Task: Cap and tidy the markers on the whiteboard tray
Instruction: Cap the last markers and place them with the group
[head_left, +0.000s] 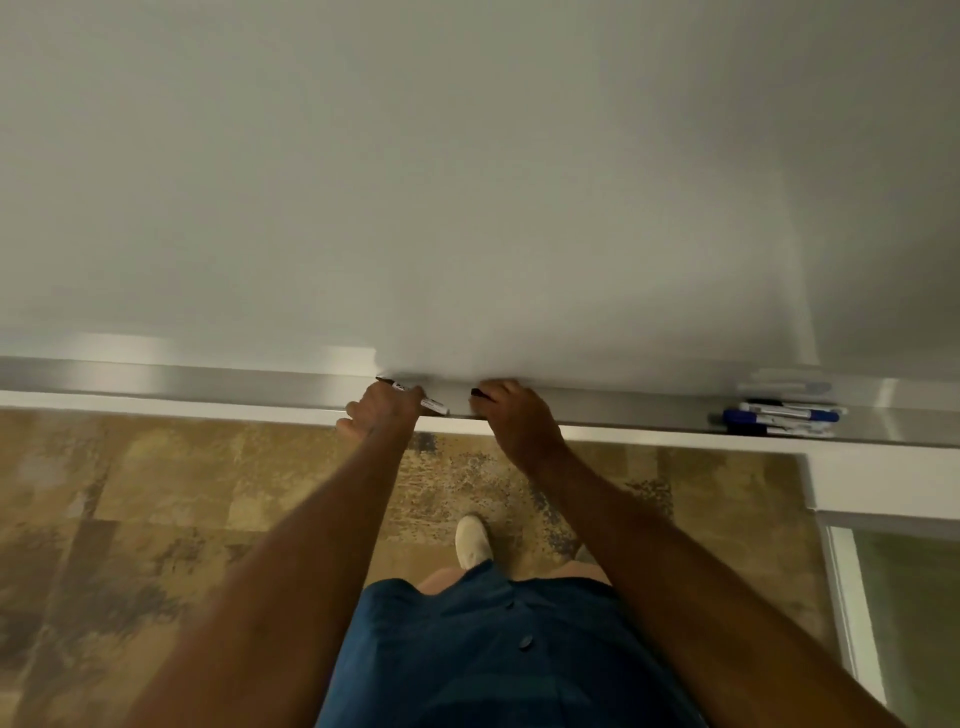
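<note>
Left hand (384, 410) clenched round black marker (434, 404) over tray (208, 382). Right hand (514, 415) pinches small black cap (477, 393). Line up cap with tip, push straight till snug.

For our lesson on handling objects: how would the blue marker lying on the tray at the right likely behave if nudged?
The blue marker looks round-bodied, so it would probably roll. It lies against other markers on the narrow whiteboard tray, so a push may shift them too. It likely stays stiff and light.
</note>
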